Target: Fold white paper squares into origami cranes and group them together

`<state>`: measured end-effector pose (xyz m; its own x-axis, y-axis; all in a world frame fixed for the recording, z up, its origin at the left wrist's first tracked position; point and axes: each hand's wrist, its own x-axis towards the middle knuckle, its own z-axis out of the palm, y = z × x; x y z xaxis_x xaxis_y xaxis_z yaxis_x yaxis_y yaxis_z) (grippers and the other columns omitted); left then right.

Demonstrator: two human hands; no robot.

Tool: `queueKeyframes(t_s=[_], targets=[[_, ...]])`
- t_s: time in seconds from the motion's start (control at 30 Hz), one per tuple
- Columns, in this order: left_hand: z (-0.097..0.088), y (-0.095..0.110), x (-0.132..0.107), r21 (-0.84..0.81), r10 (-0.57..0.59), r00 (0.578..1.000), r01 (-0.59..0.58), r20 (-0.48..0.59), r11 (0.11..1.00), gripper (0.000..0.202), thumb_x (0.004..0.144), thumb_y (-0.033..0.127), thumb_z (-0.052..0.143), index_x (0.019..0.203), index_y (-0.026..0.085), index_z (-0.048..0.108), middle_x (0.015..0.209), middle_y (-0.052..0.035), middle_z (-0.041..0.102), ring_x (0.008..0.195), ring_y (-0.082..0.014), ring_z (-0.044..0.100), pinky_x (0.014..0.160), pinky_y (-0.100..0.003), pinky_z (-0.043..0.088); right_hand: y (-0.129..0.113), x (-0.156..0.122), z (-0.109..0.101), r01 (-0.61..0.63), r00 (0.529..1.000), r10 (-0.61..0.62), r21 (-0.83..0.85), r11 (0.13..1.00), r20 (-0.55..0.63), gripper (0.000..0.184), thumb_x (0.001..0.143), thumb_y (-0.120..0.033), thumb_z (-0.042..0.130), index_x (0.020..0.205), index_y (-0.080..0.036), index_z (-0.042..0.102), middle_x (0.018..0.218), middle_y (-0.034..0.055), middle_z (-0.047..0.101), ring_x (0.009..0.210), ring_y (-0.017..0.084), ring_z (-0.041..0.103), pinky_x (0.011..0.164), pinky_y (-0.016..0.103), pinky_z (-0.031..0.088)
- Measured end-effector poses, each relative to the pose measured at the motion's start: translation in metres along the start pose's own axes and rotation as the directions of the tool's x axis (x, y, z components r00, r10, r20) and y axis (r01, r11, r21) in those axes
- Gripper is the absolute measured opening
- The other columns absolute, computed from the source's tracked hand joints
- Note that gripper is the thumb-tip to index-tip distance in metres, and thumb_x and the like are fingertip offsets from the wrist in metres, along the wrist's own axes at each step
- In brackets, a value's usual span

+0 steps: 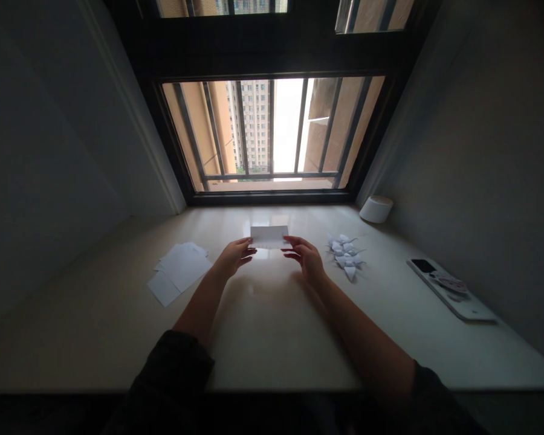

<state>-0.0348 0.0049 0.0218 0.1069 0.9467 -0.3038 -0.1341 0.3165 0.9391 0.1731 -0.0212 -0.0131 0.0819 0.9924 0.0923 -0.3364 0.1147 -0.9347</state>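
Note:
A white rectangular piece of paper (269, 236) is held up in front of me, level and a little above the white ledge (272, 338). My left hand (234, 257) pinches its left edge between thumb and fingers. At the opposite edge, my right hand (306, 257) grips the paper the same way. The lower fingers of both hands are spread beneath it. Right of my right hand sits a cluster of several folded white paper figures (346, 254), with pointed tips. Loose white paper sheets (181, 272) lie overlapping to the left of my left hand.
A white cup-like object (376, 209) stands in the far right corner by the window frame (272, 197). Along the right wall lies a white phone (451, 290) with a dark camera area and a round attachment. Walls bound both sides; the ledge's front edge (281, 389) is near me.

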Motion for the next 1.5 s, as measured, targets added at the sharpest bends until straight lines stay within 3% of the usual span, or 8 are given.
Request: queueKeyframes(t_s=[0.33, 0.5, 0.6, 0.77, 1.07, 1.23, 1.4, 1.5], targets=[[-0.002, 0.000, 0.000, -0.092, -0.047, 0.997, 0.051, 0.054, 0.994, 0.023, 0.069, 0.030, 0.067, 0.088, 0.018, 0.062, 0.074, -0.0021, 0.064, 0.067, -0.0121, 0.060, 0.059, -0.021, 0.041, -0.003, -0.006, 0.011, 0.125, 0.990, -0.132, -0.138, 0.982, -0.043, 0.026, 0.059, -0.041, 0.076, 0.070, -0.018, 0.067, 0.074, 0.0028, 0.070, 0.077, 0.018, 0.064, 0.073, 0.030, 0.048], [0.010, -0.003, -0.004, -0.070, 0.151, 0.984, -0.145, 0.094, 0.987, 0.065, 0.073, 0.065, 0.054, 0.122, 0.023, 0.050, 0.099, -0.0107, 0.068, 0.091, -0.0232, 0.065, 0.076, -0.031, 0.046, 0.000, -0.004, 0.009, 0.105, 0.985, -0.118, -0.105, 0.989, -0.127, 0.030, 0.060, -0.047, 0.075, 0.063, -0.018, 0.066, 0.067, 0.0028, 0.069, 0.073, 0.018, 0.065, 0.072, 0.030, 0.048], [0.021, -0.006, -0.010, -0.023, 0.331, 0.942, -0.330, 0.053, 0.944, 0.074, 0.069, 0.056, 0.065, 0.132, 0.029, 0.037, 0.096, -0.0076, 0.069, 0.086, -0.0235, 0.068, 0.078, -0.034, 0.046, 0.001, -0.003, 0.008, 0.090, 0.982, -0.100, -0.069, 0.994, -0.158, 0.031, 0.059, -0.046, 0.076, 0.063, -0.018, 0.065, 0.065, 0.0025, 0.068, 0.072, 0.019, 0.066, 0.071, 0.030, 0.048], [0.029, -0.014, -0.011, 0.032, 0.398, 0.917, -0.398, 0.021, 0.917, 0.042, 0.064, 0.046, 0.073, 0.088, 0.013, 0.063, 0.082, -0.0094, 0.070, 0.083, -0.0246, 0.068, 0.076, -0.032, 0.048, 0.002, -0.002, 0.008, 0.077, 0.980, -0.082, -0.037, 0.996, -0.182, 0.031, 0.058, -0.045, 0.077, 0.065, -0.016, 0.066, 0.067, 0.0034, 0.069, 0.073, 0.019, 0.067, 0.073, 0.031, 0.049], [0.037, -0.029, -0.007, -0.208, 0.367, 0.925, -0.379, -0.094, 0.902, 0.031, 0.061, 0.038, 0.077, 0.072, 0.013, 0.062, 0.071, -0.0023, 0.066, 0.070, -0.0128, 0.063, 0.081, -0.032, 0.049, 0.010, 0.001, 0.009, 0.005, 0.975, 0.028, 0.143, 0.990, -0.222, 0.033, 0.057, -0.045, 0.078, 0.066, -0.016, 0.065, 0.068, 0.0027, 0.069, 0.070, 0.017, 0.067, 0.074, 0.031, 0.053], [0.042, -0.031, -0.011, -0.178, 0.384, 0.920, -0.392, -0.081, 0.903, 0.037, 0.061, 0.034, 0.077, 0.085, 0.014, 0.057, 0.077, -0.0053, 0.069, 0.072, -0.0142, 0.063, 0.082, -0.034, 0.048, 0.011, 0.002, 0.010, 0.037, 0.959, 0.018, 0.189, 0.981, -0.284, 0.037, 0.055, -0.039, 0.081, 0.079, -0.016, 0.065, 0.068, 0.0023, 0.070, 0.068, 0.016, 0.067, 0.072, 0.029, 0.054], [0.040, -0.031, -0.014, -0.145, 0.406, 0.913, -0.408, -0.040, 0.901, 0.072, 0.065, 0.031, 0.074, 0.126, 0.022, 0.036, 0.090, -0.0081, 0.070, 0.084, -0.0194, 0.064, 0.082, -0.039, 0.048, 0.012, 0.002, 0.010, 0.099, 0.940, -0.057, 0.109, 0.989, -0.335, 0.045, 0.057, -0.038, 0.081, 0.092, -0.016, 0.063, 0.070, 0.0035, 0.072, 0.067, 0.016, 0.067, 0.069, 0.028, 0.053], [0.036, -0.029, -0.013, -0.015, 0.504, 0.862, -0.505, -0.057, 0.863, 0.076, 0.071, 0.035, 0.069, 0.133, 0.023, 0.028, 0.105, -0.0123, 0.066, 0.094, -0.0218, 0.062, 0.087, -0.041, 0.045, 0.012, 0.001, 0.012, 0.132, 0.944, -0.118, 0.022, 0.991, -0.309, 0.044, 0.060, -0.039, 0.078, 0.095, -0.016, 0.062, 0.072, 0.0051, 0.072, 0.069, 0.018, 0.067, 0.066, 0.029, 0.052]])
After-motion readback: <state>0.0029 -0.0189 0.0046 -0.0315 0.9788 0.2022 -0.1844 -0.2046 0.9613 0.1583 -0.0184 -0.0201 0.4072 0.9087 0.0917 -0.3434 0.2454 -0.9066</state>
